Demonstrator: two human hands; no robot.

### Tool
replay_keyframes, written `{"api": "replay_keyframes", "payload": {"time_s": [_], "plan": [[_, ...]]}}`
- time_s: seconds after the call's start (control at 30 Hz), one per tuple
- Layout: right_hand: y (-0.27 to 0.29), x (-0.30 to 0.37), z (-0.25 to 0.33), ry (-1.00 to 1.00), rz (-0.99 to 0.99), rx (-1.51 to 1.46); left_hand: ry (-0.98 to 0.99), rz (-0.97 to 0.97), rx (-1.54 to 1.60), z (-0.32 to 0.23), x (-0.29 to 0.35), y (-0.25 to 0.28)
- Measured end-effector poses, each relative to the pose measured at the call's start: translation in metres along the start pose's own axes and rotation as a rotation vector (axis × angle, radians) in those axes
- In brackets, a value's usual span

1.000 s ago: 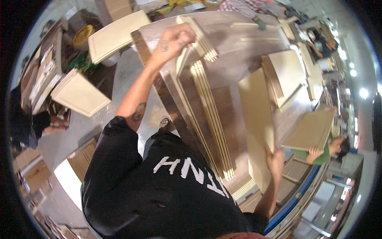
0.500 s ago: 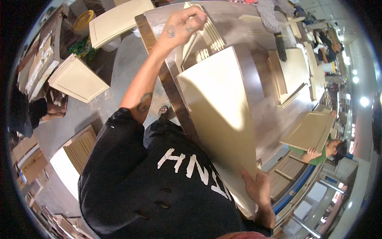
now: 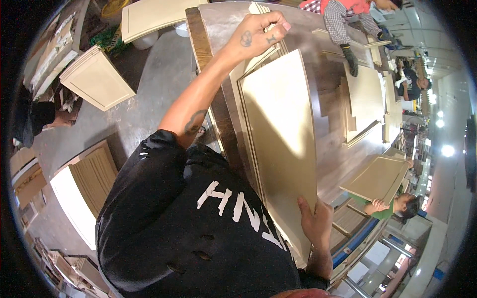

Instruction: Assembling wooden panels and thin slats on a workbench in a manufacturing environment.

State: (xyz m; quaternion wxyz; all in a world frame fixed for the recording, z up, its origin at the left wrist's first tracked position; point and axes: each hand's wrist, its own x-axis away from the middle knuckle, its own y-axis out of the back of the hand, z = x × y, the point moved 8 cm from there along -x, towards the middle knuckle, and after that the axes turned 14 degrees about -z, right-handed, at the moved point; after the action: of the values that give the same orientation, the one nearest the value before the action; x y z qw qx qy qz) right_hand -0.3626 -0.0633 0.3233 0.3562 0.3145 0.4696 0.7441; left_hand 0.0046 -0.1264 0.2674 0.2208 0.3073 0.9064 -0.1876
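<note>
1. Lettering [image 3: 207,195] in bold white runs across the chest of your black shirt [image 3: 149,233], slanting down toward your right side.
2. The plain cream panel [image 3: 283,134] is over the brown tabletop [image 3: 333,169], just beside your shirt; you cannot tell here whether it rests on anything underneath.
3. Its long axis runs steeply up your head view, from the lower end by your shirt to the upper end near your left hand [image 3: 261,36], leaning slightly left at the top.
4. Your right hand [image 3: 318,223] is clamped on the panel's right edge near the lower end, thumb on the broad face.
5. Your left hand has its fingers curled beside pale strips [image 3: 259,8]; whether it grips anything cannot be told.
</note>
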Motion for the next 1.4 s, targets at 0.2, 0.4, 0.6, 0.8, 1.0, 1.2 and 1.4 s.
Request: {"api": "replay_keyframes", "payload": {"time_s": [0.2, 0.4, 0.6, 0.8, 1.0, 1.2, 1.4], "plan": [[-0.001, 0.000, 0.009, -0.001, -0.019, -0.014, -0.030, -0.022, -0.050, 0.011, -0.001, 0.002], [-0.004, 0.003, 0.019, 0.083, -0.064, -0.020, -0.035, -0.023, -0.032, 0.008, 0.000, 0.001], [-0.002, 0.004, 0.023, 0.125, -0.098, -0.048, 0.037, -0.072, -0.048, -0.001, 0.000, -0.001], [0.000, 0.001, 0.014, 0.157, -0.053, -0.003, 0.042, -0.018, -0.080, 0.002, 0.000, -0.010], [0.007, -0.012, 0.025, 0.183, -0.079, -0.119, 0.069, 0.035, 0.102, 0.006, 0.008, -0.012], [0.003, -0.007, 0.015, 0.165, -0.015, -0.108, 0.089, 0.023, -0.018, -0.020, 0.019, -0.029], [-0.001, -0.015, 0.012, 0.129, 0.035, -0.104, 0.220, -0.004, 0.051, -0.007, 0.017, -0.031]]}}
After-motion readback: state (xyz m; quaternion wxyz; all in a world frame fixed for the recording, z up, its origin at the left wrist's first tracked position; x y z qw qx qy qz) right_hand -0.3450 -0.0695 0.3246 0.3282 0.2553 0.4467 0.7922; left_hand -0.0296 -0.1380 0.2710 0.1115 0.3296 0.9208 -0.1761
